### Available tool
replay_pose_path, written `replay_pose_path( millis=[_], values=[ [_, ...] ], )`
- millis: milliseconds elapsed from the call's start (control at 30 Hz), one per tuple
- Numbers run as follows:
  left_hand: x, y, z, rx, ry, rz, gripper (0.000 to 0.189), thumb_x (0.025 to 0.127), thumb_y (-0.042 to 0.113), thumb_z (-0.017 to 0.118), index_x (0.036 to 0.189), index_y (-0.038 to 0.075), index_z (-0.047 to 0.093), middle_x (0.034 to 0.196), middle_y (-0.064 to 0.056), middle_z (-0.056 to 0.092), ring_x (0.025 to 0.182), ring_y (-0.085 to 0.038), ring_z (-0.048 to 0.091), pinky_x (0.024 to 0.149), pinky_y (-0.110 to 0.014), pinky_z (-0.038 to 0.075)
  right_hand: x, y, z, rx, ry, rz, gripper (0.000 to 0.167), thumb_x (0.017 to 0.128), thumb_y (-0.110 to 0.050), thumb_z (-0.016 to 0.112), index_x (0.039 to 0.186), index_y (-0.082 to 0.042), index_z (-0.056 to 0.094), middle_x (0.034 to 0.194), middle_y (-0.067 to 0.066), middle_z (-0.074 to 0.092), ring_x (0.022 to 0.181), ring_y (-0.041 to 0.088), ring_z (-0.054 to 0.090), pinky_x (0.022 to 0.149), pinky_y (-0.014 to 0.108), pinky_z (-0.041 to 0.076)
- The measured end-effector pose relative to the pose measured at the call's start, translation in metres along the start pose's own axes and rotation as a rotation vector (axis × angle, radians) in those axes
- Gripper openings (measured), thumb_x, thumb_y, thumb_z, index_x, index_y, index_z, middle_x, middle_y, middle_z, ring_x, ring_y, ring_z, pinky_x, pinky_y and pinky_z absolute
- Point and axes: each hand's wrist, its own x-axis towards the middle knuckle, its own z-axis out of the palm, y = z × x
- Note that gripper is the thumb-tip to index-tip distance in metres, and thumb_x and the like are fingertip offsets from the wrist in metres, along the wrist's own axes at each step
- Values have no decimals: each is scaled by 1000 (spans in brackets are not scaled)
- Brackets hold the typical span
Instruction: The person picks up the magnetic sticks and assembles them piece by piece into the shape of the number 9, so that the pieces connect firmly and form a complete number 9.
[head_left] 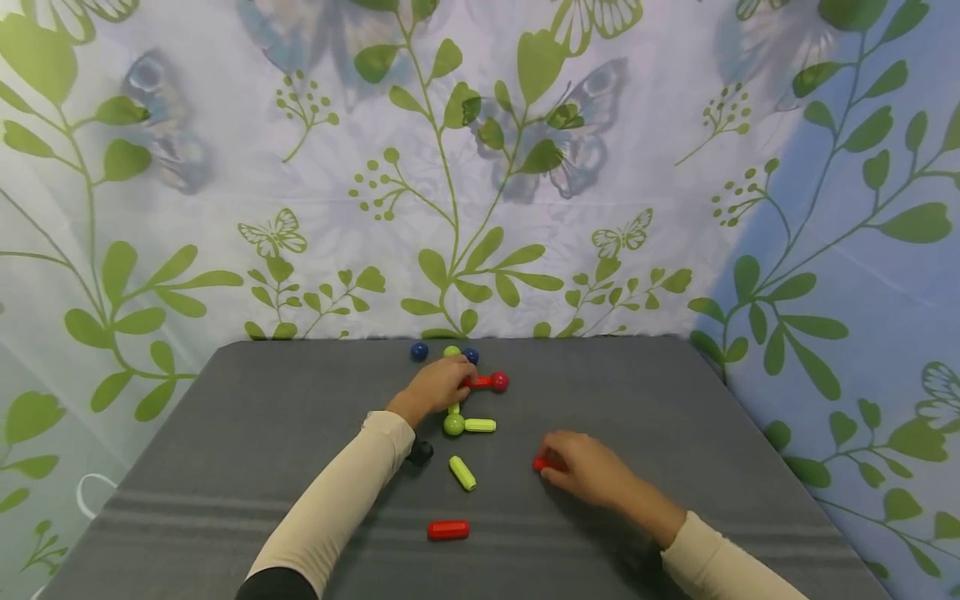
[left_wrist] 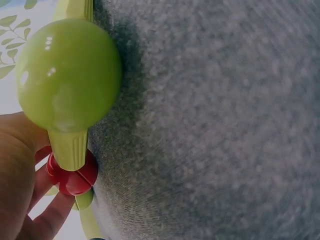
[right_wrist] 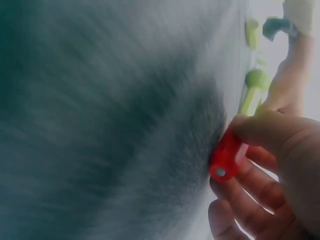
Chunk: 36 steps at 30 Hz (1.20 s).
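Observation:
My left hand [head_left: 441, 385] grips a red ball [left_wrist: 75, 175] at the far middle of the table, its fingers round the ball in the left wrist view. A red rod [head_left: 482, 382] runs right from that hand to a second red ball [head_left: 499, 382]. Close in front is a green ball [head_left: 453, 425], with one green rod [head_left: 480, 425] pointing right from it and another partly hidden by the hand. My right hand [head_left: 588, 468], at the right, pinches a short red rod [right_wrist: 230, 152] between thumb and fingers, low over the cloth.
Two blue balls [head_left: 419, 352] and another green ball [head_left: 452, 352] lie by the back edge. A black piece [head_left: 422, 452] sits beside my left forearm. Nearer lie a loose green rod [head_left: 462, 473] and a red rod [head_left: 448, 530] on the grey table [head_left: 225, 467]. A patterned curtain [head_left: 480, 208] hangs behind.

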Motion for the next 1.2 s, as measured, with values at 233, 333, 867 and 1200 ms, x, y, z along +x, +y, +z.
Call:
replay_pose_path(
  millis=[233,333,867,1200],
  values=[
    [1,4,1,23,2,3,11,95,8,69,104,13,69,102,-1,58,91,-19,59,85,-36,50,44,10,-1,119,48,92,13,90,-15,78,95,-15,66,83,-10,65,68,3,57,61,28,49],
    [2,5,3,38,3,-6,12,94,9,69,105,14,68,103,0,58,91,-19,59,85,-36,50,64,9,-2,99,53,168,15,89,-17,79,95,-14,65,82,-8,65,67,4,58,61,30,50],
    [4,5,-1,68,-8,-58,15,95,16,70,110,16,67,102,1,60,88,-18,59,80,-37,51,109,9,-1,101,82,340,18,89,-19,80,94,-10,65,81,-2,67,64,10,59,60,32,50],
    [1,4,-2,28,-5,-54,12,95,9,68,106,15,67,101,0,62,90,-18,61,82,-36,52,121,11,9,109,60,399,20,90,-20,79,94,-10,62,79,-2,66,64,13,58,59,32,49]
  ],
)
